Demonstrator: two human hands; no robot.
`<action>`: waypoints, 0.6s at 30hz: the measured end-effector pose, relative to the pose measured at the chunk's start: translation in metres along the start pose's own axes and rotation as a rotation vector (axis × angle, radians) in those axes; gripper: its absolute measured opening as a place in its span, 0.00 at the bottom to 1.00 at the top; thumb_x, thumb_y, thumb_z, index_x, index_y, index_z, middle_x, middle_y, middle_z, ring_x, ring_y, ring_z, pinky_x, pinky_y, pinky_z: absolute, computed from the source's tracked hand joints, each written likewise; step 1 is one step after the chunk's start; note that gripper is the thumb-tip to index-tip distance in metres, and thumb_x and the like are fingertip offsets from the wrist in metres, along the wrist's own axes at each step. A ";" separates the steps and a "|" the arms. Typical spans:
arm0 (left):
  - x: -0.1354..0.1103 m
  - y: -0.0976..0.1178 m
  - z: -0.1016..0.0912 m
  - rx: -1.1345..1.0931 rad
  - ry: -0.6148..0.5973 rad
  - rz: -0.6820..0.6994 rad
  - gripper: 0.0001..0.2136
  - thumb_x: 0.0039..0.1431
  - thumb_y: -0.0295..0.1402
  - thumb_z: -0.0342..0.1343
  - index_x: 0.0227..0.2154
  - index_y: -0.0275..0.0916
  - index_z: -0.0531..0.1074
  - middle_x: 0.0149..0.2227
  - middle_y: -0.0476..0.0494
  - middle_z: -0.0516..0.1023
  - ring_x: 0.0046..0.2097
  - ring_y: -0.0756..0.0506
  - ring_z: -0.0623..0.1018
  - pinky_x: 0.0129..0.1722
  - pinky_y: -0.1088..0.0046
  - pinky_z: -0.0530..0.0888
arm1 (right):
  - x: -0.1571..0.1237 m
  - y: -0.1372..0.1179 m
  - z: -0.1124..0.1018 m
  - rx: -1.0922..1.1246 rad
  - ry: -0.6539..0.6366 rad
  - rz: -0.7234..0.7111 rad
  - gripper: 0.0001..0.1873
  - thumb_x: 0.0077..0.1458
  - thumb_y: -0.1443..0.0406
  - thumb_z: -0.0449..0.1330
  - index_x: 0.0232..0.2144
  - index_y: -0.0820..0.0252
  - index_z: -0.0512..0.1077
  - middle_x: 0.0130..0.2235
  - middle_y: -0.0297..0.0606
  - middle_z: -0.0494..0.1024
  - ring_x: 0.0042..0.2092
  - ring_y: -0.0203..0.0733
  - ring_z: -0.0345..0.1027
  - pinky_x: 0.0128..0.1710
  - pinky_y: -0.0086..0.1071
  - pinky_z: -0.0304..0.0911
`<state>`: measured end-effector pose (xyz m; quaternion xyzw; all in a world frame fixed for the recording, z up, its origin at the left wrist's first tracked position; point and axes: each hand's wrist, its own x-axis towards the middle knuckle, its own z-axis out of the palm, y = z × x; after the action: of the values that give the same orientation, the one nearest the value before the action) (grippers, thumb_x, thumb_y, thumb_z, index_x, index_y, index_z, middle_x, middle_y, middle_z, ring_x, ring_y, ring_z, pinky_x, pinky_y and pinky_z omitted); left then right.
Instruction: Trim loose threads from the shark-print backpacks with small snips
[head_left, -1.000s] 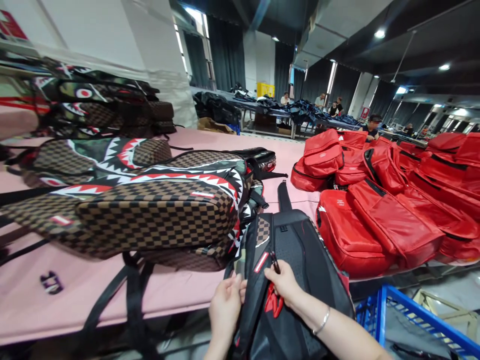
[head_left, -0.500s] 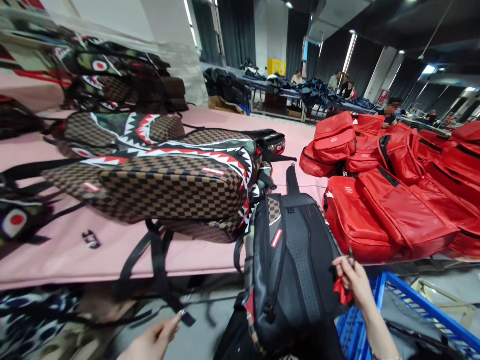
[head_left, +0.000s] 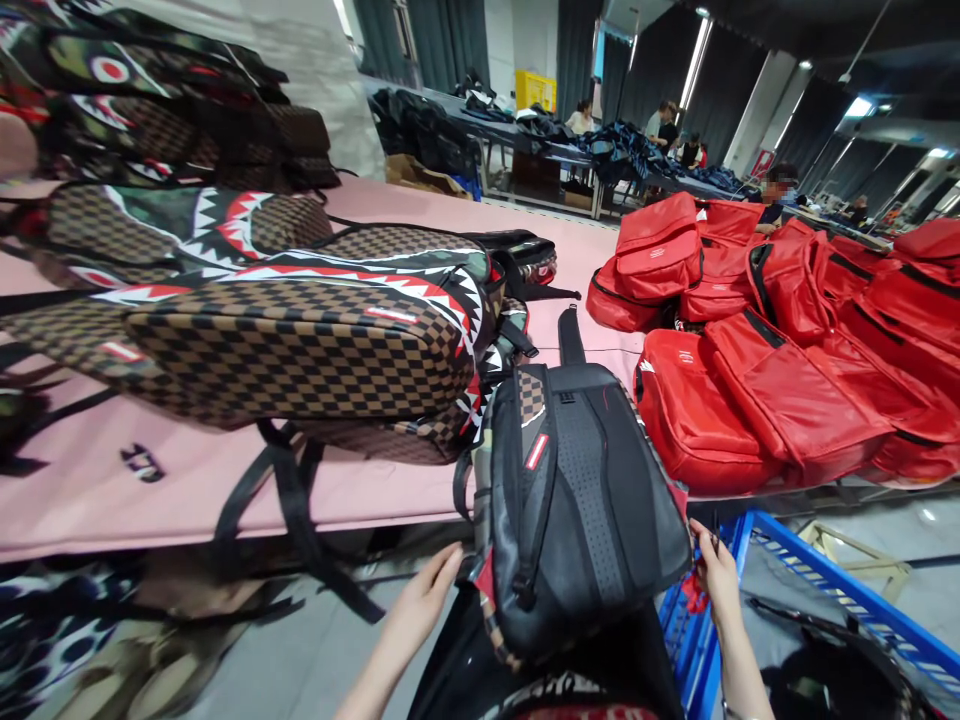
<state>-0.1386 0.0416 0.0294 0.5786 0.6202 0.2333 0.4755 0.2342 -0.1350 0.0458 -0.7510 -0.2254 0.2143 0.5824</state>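
A black backpack [head_left: 581, 500] with a mesh back panel and checkered trim lies back-up, hanging over the front edge of the pink table [head_left: 180, 490]. My left hand [head_left: 424, 605] is open, fingers stretched out, with the fingertips at the backpack's lower left edge. My right hand [head_left: 716, 575] sits at the backpack's lower right corner, closed on a small red tool [head_left: 696, 592]. What kind of tool it is I cannot make out.
Brown checkered shark-mouth backpacks [head_left: 300, 350] are piled on the table to the left, straps dangling over the edge. Red backpacks [head_left: 757, 400] cover the right side. A blue crate [head_left: 817, 590] stands at the lower right. People work at far tables [head_left: 660, 125].
My left hand rose from the lower left to the backpack's left edge. My right hand, still holding the red tool, dropped slightly beside the bag's right corner.
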 end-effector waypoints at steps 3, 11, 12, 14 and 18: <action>-0.013 0.032 0.022 -0.266 -0.066 -0.116 0.25 0.54 0.51 0.44 0.36 0.36 0.75 0.43 0.37 0.78 0.51 0.38 0.73 0.53 0.61 0.67 | 0.002 -0.004 0.011 0.000 -0.061 0.030 0.29 0.47 0.47 0.55 0.41 0.65 0.76 0.42 0.45 0.78 0.45 0.50 0.70 0.45 0.36 0.64; -0.006 0.057 0.003 -0.466 -0.029 -0.225 0.22 0.55 0.49 0.47 0.35 0.34 0.75 0.37 0.38 0.80 0.47 0.39 0.76 0.51 0.59 0.68 | -0.024 -0.017 0.011 -0.181 -0.169 0.006 0.29 0.50 0.48 0.54 0.41 0.66 0.75 0.43 0.44 0.77 0.48 0.52 0.67 0.50 0.38 0.59; -0.003 0.055 -0.004 -0.428 -0.018 -0.202 0.22 0.55 0.48 0.47 0.35 0.34 0.75 0.38 0.38 0.80 0.48 0.38 0.75 0.51 0.59 0.68 | -0.032 -0.020 0.013 -0.181 -0.188 0.003 0.28 0.50 0.48 0.54 0.41 0.66 0.75 0.43 0.43 0.77 0.48 0.52 0.68 0.48 0.37 0.60; 0.004 0.058 -0.017 -0.265 0.051 -0.138 0.21 0.53 0.46 0.48 0.38 0.33 0.73 0.43 0.35 0.78 0.50 0.36 0.73 0.52 0.57 0.67 | -0.047 -0.025 0.016 -0.168 -0.213 0.009 0.28 0.51 0.48 0.54 0.41 0.66 0.75 0.43 0.42 0.77 0.47 0.52 0.68 0.46 0.35 0.62; 0.002 0.096 -0.025 0.250 0.339 0.227 0.24 0.51 0.40 0.49 0.47 0.29 0.67 0.50 0.29 0.71 0.53 0.32 0.68 0.54 0.51 0.62 | -0.068 -0.031 0.019 -0.143 -0.239 0.040 0.28 0.51 0.48 0.54 0.41 0.65 0.75 0.43 0.42 0.77 0.48 0.52 0.68 0.46 0.35 0.63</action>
<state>-0.1120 0.0713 0.1199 0.6517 0.6460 0.3005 0.2602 0.1658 -0.1533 0.0751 -0.7641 -0.2930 0.2972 0.4918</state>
